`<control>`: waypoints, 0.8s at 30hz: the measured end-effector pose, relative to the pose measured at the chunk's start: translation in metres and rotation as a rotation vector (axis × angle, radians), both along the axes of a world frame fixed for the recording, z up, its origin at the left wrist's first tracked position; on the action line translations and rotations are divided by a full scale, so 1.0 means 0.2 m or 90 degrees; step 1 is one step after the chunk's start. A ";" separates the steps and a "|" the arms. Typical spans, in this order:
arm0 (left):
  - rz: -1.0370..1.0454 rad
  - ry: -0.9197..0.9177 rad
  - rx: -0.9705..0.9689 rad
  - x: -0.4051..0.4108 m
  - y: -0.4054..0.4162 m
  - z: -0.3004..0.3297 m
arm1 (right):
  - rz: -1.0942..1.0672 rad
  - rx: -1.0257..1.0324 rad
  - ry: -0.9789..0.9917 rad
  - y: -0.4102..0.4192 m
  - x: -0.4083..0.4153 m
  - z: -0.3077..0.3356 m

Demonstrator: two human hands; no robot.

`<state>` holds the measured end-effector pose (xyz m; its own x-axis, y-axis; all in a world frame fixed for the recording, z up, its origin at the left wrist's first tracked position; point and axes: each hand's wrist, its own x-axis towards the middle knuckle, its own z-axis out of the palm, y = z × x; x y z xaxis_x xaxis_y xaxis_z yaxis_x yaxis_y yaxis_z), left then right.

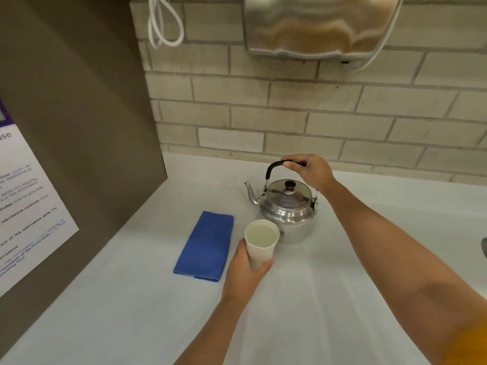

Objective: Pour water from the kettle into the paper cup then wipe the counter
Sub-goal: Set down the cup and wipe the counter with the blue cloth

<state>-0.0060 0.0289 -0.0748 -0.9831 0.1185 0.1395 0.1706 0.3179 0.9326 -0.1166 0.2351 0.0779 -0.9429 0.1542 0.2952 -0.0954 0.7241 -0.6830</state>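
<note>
Kettle (286, 206) upright on counter (342, 299), handle gripped by right hand (309, 171). Cup (261, 243) of water just in front of kettle, clasped by left hand (243, 272); blue cloth (205, 246) left of kettle

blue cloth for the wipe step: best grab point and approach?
Probably the near short edge of the cloth, pinched from above. It lies folded flat on the counter, so no side gives a way under it; the folded layers show at that near edge. It sits just left of the left hand, which now holds the cup; the right hand is on the kettle handle.
</note>
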 end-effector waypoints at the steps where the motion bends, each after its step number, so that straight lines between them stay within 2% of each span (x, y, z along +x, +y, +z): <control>1: 0.005 0.002 0.000 0.00 -0.01 0.00 | 0.007 -0.007 -0.007 -0.01 -0.01 -0.01; 9: 0.008 0.003 -0.010 0.00 0.00 0.00 | 0.007 0.031 0.029 0.00 -0.02 -0.04; 12: 0.002 0.000 -0.013 0.01 0.00 0.01 | -0.031 0.155 0.095 -0.01 0.05 -0.04; 15: -0.011 -0.013 -0.015 0.01 0.01 0.02 | -0.104 0.164 0.180 -0.05 0.23 -0.08; 18: -0.040 -0.018 -0.038 0.02 -0.04 0.04 | -0.099 0.111 0.103 -0.13 0.50 -0.26; 24: -0.106 0.074 -0.164 0.01 -0.26 0.11 | -0.089 0.192 -0.059 -0.21 0.93 -0.65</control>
<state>-0.0034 -0.0236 -0.0536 -0.9264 0.3227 0.1939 0.3408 0.4998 0.7963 0.0698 0.1934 -0.0526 -0.9436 0.2028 0.2617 0.0714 0.8965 -0.4373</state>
